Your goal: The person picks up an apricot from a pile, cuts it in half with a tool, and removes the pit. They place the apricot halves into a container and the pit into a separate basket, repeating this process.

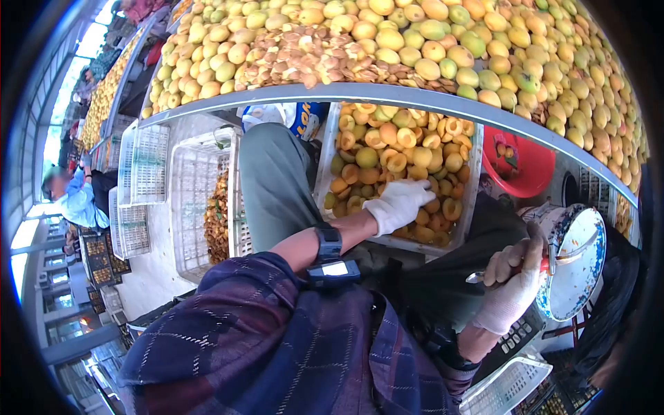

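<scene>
My left hand (402, 205), in a white glove, reaches over a white crate (324, 173) of halved apricots (408, 138). Its fingers are stretched out over the fruit, with nothing visible in them. My right hand (512, 283), in a soiled glove, is closed round a red-handled pitting knife (545, 264). A curved metal end sticks out on the far side, in front of a paint-stained white bucket (574, 290). On the near side a small shiny metal tip shows by the fingers.
A metal-edged table (311, 94) heaped with whole apricots (429, 48) and a pile of pits (304, 55) spans the front. A red basin (529, 169) stands right of the crate. White plastic crates (183, 242) stand left. Another person (81, 199) sits far left.
</scene>
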`<state>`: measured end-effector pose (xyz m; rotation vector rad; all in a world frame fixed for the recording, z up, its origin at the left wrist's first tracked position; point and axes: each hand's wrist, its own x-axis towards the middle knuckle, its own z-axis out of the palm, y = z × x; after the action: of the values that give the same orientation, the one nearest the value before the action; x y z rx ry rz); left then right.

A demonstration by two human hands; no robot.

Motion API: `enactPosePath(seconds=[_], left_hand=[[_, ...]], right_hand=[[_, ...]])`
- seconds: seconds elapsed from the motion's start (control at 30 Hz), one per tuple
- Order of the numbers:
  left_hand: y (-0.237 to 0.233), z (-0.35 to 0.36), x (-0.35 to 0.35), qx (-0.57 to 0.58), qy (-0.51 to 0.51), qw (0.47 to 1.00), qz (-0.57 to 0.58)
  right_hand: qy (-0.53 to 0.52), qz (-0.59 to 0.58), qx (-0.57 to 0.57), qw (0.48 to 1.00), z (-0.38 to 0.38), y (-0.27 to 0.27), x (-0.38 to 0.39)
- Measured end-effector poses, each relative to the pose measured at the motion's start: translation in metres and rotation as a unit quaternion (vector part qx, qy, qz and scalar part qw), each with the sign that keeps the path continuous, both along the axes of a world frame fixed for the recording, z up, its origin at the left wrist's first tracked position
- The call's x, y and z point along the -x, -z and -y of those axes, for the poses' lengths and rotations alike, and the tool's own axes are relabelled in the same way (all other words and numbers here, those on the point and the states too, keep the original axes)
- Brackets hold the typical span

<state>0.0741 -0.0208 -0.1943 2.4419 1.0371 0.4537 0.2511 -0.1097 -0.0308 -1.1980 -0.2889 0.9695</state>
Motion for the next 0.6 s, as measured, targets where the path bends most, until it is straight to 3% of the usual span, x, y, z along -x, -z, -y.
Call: enactPosePath(seconds=[0.03, 0.1, 0.23, 0.4, 0.47, 0.57, 0.6], left_hand=[[0.005, 0.0, -0.007, 0.002, 0.005, 1.0, 0.002], [0.011, -0.003, -0.018, 0.016, 0.036, 0.989, -0.144], [0.004, -0.006, -0.007, -0.045, 0.066, 0.982, -0.174], [-0.001, -0.007, 0.006, 0.036, -0.039, 0.974, -0.221], [-0.006, -0.013, 0.018, 0.128, -0.127, 0.98, -0.088], [-0.027, -0.011, 0.029, 0.378, -0.25, 0.879, 0.149], [-0.044, -0.009, 0.032, 0.373, -0.252, 0.88, 0.151]], right_hand=[[0.005, 0.002, 0.002, 1.0, 0.002, -0.002, 0.001], [0.006, 0.028, -0.007, 1.0, 0.005, -0.005, -0.001], [-0.021, -0.001, -0.026, 0.999, 0.013, 0.001, -0.001], [-0.019, -0.001, 0.012, 1.0, 0.015, 0.004, 0.005], [-0.042, 0.025, 0.015, 0.999, 0.016, 0.008, 0.006], [-0.072, 0.055, 0.032, 0.995, 0.016, 0.014, 0.012], [-0.08, 0.049, 0.065, 0.993, 0.012, 0.016, 0.015]])
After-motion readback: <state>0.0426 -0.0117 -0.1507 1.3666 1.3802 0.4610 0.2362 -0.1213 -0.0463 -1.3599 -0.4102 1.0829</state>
